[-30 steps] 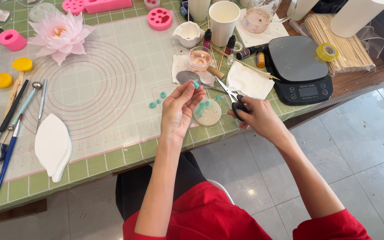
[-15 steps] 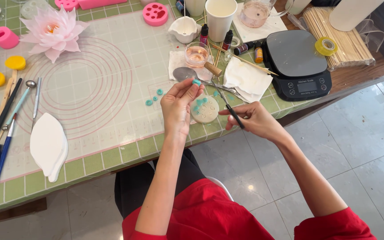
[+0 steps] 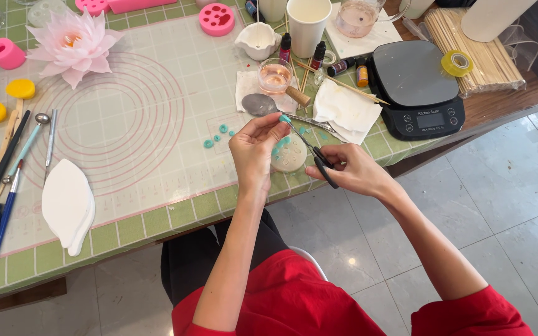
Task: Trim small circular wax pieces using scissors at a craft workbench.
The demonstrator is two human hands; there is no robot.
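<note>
My left hand (image 3: 253,146) pinches a small teal piece (image 3: 286,119) between thumb and fingertips, just above the table's front edge. My right hand (image 3: 350,169) grips small black-handled scissors (image 3: 311,151), and their tips touch that teal piece. Under both hands a round white mould (image 3: 289,157) with teal-filled cavities lies on the green gridded mat (image 3: 126,124). A few small teal bits (image 3: 219,133) lie on the mat left of my left hand.
A black kitchen scale (image 3: 418,87) sits at right with a yellow tape roll (image 3: 457,62) and wooden skewers (image 3: 474,43). Behind the hands are a spoon (image 3: 259,104), a glass (image 3: 275,74) and a paper cup (image 3: 309,25). A pink flower (image 3: 73,40), a white leaf mould (image 3: 68,205) and brushes (image 3: 4,186) lie left.
My right hand has swung the scissors up and left, so their tips now meet the teal piece. My left hand has stayed over the round mould.
</note>
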